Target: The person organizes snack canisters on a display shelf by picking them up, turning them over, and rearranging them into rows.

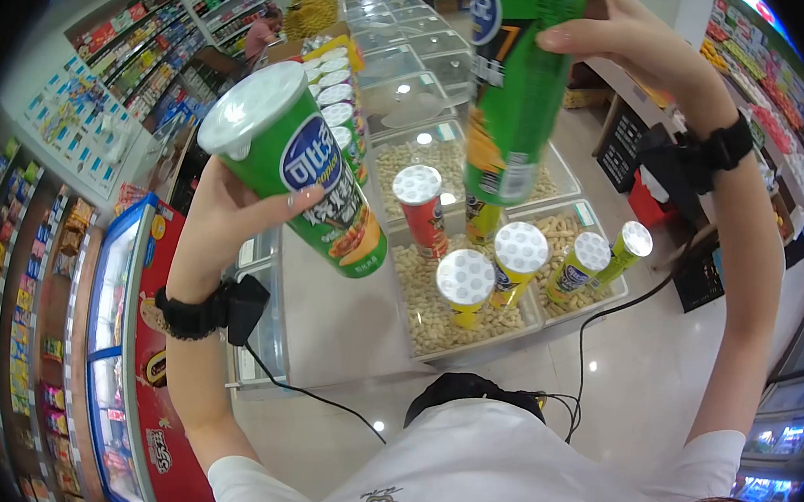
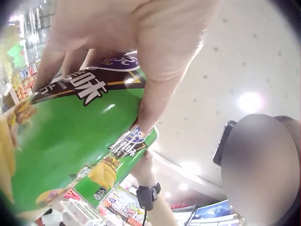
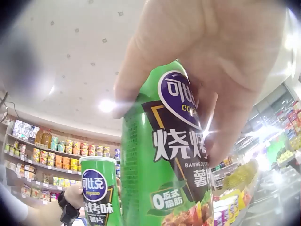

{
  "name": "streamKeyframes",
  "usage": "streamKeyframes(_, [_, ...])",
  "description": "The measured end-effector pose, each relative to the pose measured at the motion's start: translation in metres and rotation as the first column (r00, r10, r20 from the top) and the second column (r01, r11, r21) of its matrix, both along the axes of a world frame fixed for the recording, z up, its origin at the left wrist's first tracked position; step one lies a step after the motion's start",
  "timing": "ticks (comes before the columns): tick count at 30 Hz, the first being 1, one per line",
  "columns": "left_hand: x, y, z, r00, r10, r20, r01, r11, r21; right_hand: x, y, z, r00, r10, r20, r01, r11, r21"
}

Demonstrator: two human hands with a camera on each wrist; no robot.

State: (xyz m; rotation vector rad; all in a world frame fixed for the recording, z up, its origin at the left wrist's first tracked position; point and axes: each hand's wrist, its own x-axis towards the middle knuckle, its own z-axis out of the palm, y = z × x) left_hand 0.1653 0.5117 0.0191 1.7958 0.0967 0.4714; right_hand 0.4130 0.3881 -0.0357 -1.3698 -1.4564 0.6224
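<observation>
Two tall green chip canisters are held up in the air. My left hand (image 1: 223,221) grips the left canister (image 1: 330,202), which is tilted, its white lid (image 1: 254,109) facing up and left. My right hand (image 1: 635,42) grips the upper part of the other green canister (image 1: 520,99), close to upright in the head view; its top is cut off by the frame. In the right wrist view thumb and fingers wrap the near canister (image 3: 150,141), with the left one (image 3: 96,188) behind it. Below stand a red canister (image 1: 424,219) and several yellow-green ones (image 1: 519,261).
Clear-walled bins of peanuts (image 1: 443,326) lie beneath the canisters. More lidded canisters (image 1: 337,102) stand in a row behind the left one. A red-sided freezer (image 1: 161,326) is at the left, stocked shelves (image 1: 36,276) beyond. Black cables (image 1: 313,398) hang from the wrist cameras.
</observation>
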Motion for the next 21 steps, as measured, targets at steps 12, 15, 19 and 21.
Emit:
streamKeyframes(12, [0.077,-0.095,0.011,0.993,-0.121,-0.013,0.122,0.990,0.065,0.080,-0.256,0.075,0.890,-0.377,0.258,0.395,0.918,-0.022])
streamKeyframes(15, [0.110,-0.130,0.009,0.991,-0.131,0.037,0.128,0.990,0.066,0.112,-0.273,0.058,0.905,-0.330,0.267,0.353,0.935,-0.041])
streamKeyframes(19, [0.158,-0.174,0.009,0.991,-0.132,-0.014,0.132,0.984,0.117,0.143,-0.294,0.040,0.936,-0.280,0.215,0.306,0.947,-0.098])
streamKeyframes(21, [0.183,-0.191,0.003,0.991,-0.127,-0.029,0.129,0.985,0.117,0.155,-0.302,0.033,0.948,-0.240,0.210,0.269,0.956,-0.121])
